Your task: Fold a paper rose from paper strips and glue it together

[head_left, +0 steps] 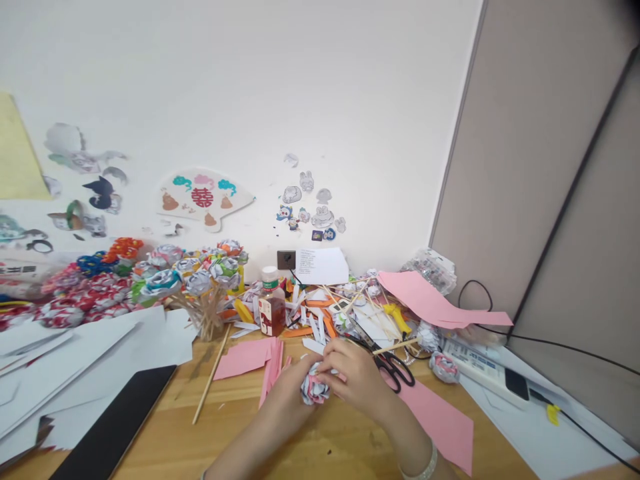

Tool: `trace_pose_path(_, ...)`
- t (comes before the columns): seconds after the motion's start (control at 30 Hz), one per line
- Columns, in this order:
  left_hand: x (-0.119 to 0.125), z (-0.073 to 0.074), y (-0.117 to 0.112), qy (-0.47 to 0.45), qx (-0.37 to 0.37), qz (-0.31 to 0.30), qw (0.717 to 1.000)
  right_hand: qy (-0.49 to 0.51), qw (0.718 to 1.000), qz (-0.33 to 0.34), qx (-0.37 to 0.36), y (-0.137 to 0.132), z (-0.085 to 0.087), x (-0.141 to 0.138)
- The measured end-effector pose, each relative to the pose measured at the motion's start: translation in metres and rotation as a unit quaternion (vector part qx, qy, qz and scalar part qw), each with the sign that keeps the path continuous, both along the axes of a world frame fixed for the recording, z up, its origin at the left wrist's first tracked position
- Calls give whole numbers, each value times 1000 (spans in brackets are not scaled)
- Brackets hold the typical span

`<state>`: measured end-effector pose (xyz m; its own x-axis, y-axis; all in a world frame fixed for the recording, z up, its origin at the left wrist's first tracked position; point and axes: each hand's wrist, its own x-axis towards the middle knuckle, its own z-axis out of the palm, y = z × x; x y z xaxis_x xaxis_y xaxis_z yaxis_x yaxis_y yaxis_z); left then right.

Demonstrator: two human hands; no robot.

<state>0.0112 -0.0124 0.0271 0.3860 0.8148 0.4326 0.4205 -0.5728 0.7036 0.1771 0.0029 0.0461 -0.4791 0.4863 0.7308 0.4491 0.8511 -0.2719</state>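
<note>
Between my two hands, above the wooden table, is a white and pink paper flower (315, 385). My left hand (287, 393) grips it from the left, its fingers partly hidden behind the bloom. From the right my right hand (354, 373) pinches the petals with bent fingers. Black-handled scissors (395, 370) lie just beyond the right hand, partly on a pink paper sheet (443, 423). Left of my hands are pink paper pieces (245, 358) and narrow pink strips (273, 370). A thin wooden stick (211, 377) lies farther left.
A bunch of paper flowers on sticks (200, 283) stands at the back left near a bottle (271, 303). White sheets (150, 340) and a black panel (120, 420) cover the left side. A power strip (487, 373) and cables lie right, beside a paper flower (444, 367).
</note>
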Motion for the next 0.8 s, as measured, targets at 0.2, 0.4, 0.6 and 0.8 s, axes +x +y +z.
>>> trace_pose_path(0.2,1,3,-2,11,4,-11,1000,-12,1000,-20,-2,0,1,2)
trace_pose_path(0.4,0,4,-2,15,5,-4,1000,2,999,-27,-30,-1,2,4)
trace_pose_path(0.6,1,4,-3,37,18,19,999,-7,1000,12,-24,1,-1,2)
trace_pose_path(0.8,2,6,-6,26,26,20,999,-36,999,-24,0,1,-3,1)
